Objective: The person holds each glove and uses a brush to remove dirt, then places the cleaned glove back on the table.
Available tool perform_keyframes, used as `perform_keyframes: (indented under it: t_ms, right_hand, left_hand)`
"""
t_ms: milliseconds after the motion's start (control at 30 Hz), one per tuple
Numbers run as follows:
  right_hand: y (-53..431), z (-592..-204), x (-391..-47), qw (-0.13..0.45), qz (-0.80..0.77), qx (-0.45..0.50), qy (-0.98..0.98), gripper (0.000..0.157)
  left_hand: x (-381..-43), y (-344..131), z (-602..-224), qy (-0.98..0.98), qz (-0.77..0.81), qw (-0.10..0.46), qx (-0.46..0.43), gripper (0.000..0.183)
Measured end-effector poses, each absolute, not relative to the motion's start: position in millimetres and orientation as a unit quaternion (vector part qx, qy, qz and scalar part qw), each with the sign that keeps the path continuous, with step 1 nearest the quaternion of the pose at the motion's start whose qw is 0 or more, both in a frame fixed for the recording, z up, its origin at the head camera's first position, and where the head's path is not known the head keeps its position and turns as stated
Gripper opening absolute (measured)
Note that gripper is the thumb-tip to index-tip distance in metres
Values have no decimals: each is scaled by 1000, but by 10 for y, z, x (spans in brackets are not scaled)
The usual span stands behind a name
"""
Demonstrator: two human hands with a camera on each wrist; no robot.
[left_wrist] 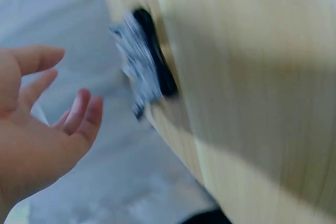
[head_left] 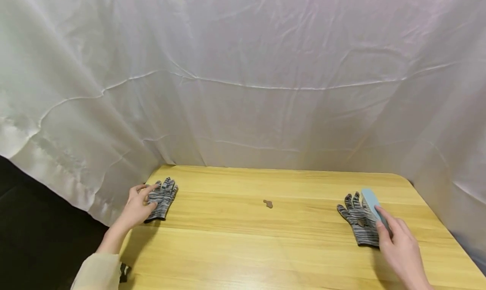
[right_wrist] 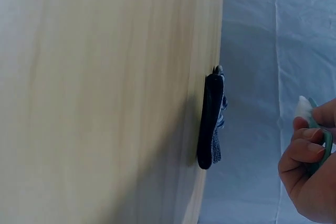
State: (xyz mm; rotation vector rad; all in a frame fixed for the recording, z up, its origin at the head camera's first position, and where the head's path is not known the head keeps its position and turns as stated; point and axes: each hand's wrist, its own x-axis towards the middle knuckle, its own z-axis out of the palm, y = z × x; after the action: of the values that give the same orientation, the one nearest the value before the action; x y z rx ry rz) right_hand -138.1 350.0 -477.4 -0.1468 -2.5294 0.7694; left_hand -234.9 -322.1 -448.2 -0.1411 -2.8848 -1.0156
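A light blue brush with pale bristles is gripped by my right hand, thumb on one side and fingers on the other. In the right wrist view the brush appears raised off a striped grey knit glove. That right glove lies palm-down or palm-up, I cannot tell, with a brown spot on it. My left hand, fingers loosely bent and holding nothing, hovers by a second striped glove. The left wrist view shows a gap between the left hand and its glove.
A brown blotch marks the wooden table between the gloves. Pale cloth hangs behind and around the table. A dark patterned item shows partly beside the left sleeve, and a black surface lies at left.
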Motion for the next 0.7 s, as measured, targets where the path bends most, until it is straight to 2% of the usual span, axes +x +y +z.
perform_keyframes:
  t_ms: [67,200,500,700]
  right_hand:
    - [3492,-4769,-1399,257,293,-55,-919,46]
    - [3437,-4737,-1464,281,321,-71,-902,47]
    - [3437,-4526,-1677,367,359,-98,-853,43]
    - [3532,-4476,-1711,381,382,-135,-831,42]
  left_hand:
    - [-2297,-3071,-4457,-929,-359,77,-34,60]
    - [-2192,-2776,-4420,-903,-412,117,-15,64]
    - [-2154,-1970,-4433,-846,-504,153,-76,77]
    - [-2214,-1312,-4444,-823,-532,137,-143,79]
